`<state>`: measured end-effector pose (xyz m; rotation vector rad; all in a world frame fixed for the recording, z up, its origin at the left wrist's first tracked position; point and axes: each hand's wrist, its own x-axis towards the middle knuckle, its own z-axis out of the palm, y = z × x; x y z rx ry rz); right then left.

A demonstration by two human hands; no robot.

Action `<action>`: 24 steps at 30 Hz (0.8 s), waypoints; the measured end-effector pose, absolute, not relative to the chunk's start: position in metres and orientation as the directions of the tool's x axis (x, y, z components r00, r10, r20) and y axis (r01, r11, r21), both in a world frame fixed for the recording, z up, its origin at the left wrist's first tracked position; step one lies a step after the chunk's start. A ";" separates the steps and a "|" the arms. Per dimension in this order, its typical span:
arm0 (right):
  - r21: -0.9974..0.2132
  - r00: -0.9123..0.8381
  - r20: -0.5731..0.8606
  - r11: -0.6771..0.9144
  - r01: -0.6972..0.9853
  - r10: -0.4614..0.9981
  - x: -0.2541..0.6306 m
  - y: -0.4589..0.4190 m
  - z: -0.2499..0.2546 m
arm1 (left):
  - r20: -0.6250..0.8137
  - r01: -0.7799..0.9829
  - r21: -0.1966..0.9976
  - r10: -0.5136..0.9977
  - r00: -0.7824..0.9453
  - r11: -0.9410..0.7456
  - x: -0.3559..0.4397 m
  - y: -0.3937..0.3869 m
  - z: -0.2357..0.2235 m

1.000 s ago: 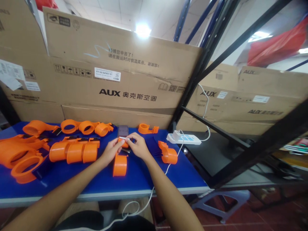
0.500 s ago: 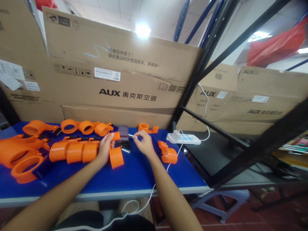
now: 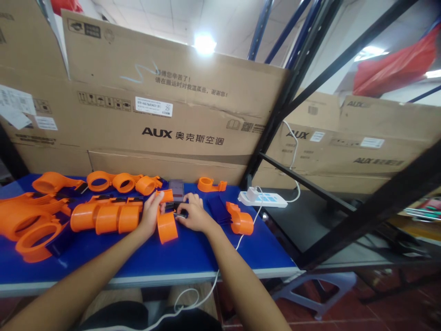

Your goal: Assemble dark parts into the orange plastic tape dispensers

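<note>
My left hand [image 3: 151, 212] grips the upper part of an orange plastic tape dispenser [image 3: 166, 225] that stands on the blue table [image 3: 193, 257]. My right hand [image 3: 192, 215] is lowered just to its right, fingers curled over small dark and silvery parts [image 3: 180, 213] lying on the table beside the dispenser. What the fingers hold is hidden. A dark phone [image 3: 176, 186] lies flat just behind both hands.
Several orange dispensers [image 3: 106, 216] crowd the table's left half; others sit at the back [image 3: 209, 185] and right [image 3: 240, 221]. A white power strip [image 3: 263, 198] with a cable lies at the right. Cardboard boxes [image 3: 172, 124] wall the back. A black metal rack [image 3: 310, 184] stands on the right.
My left hand has shifted left with the orange dispenser and tilted it. My right hand rose with a thin silvery piece, then came down onto the small parts beside the dispenser.
</note>
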<state>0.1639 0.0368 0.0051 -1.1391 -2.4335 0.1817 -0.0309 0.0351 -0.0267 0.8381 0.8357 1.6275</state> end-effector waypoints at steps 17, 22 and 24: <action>-0.435 -0.424 0.517 0.655 0.618 0.743 0.165 0.039 0.013 | 0.166 -0.329 0.926 0.983 -0.078 -0.182 -0.029 0.027 -0.024; -0.674 -0.302 0.563 0.639 0.371 0.769 0.165 0.040 0.020 | 0.159 -0.309 0.940 0.987 0.030 -0.142 -0.026 0.026 -0.024; -0.711 -0.334 0.530 0.623 0.325 0.779 0.164 0.039 0.020 | 0.177 -0.293 0.945 0.981 0.080 -0.146 -0.025 0.025 -0.024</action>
